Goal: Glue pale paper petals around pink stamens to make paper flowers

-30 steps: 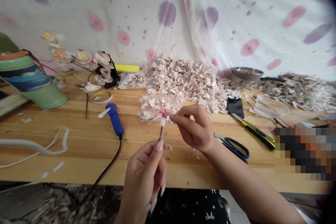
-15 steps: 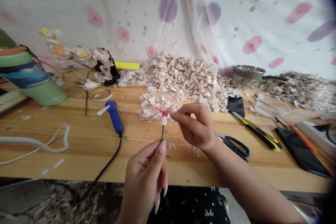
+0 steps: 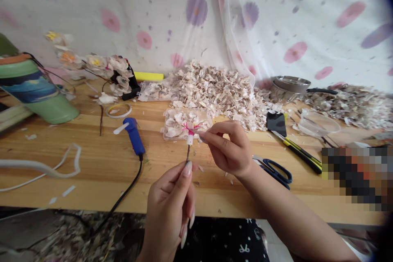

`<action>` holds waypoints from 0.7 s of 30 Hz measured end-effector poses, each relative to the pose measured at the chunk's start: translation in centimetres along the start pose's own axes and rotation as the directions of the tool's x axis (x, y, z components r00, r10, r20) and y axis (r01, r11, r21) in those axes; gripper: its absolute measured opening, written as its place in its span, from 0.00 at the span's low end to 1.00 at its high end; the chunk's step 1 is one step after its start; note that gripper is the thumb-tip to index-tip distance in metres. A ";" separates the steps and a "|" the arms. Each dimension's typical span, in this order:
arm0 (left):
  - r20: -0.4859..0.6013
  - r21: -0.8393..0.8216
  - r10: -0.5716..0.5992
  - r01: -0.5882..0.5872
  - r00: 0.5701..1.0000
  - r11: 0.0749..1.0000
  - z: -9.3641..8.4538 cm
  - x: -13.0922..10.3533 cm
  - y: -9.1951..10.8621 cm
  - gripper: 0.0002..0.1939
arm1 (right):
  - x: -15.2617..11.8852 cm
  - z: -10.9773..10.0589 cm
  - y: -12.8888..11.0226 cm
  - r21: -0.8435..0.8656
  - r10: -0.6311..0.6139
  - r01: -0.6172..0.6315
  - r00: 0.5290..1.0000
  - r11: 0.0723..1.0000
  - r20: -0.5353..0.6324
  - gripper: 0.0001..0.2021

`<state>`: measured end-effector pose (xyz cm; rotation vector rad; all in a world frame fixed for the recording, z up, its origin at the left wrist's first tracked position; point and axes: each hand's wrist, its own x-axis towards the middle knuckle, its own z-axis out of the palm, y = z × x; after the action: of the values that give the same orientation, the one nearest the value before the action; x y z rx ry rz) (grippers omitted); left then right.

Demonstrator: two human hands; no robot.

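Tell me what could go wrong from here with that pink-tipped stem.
The left hand grips the dark stem well below its pink tip, so the tip could twist or sway under the right hand's touch.

A dropped petal could get lost among the pale ones in the clear plastic box behind.

The utility knife seems to have its blade out, a possible nick if the right arm swings outward.

tabletop (image 3: 107,190): smooth wood | bowl (image 3: 291,84): glossy metal | lidded box (image 3: 167,133): clear plastic
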<state>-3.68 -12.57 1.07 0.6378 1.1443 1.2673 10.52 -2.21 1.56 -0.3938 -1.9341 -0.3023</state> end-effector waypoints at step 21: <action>0.214 -0.227 -0.021 0.070 0.977 0.971 -0.3 0.2 -0.5 0.14 | 0.3 -0.2 -0.1 0.091 0.070 -0.070 0.998 0.993 0.001 0.17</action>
<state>-3.79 -12.60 0.51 0.5512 0.8163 1.2405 10.52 -2.30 1.90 -0.4003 -1.9199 -0.1683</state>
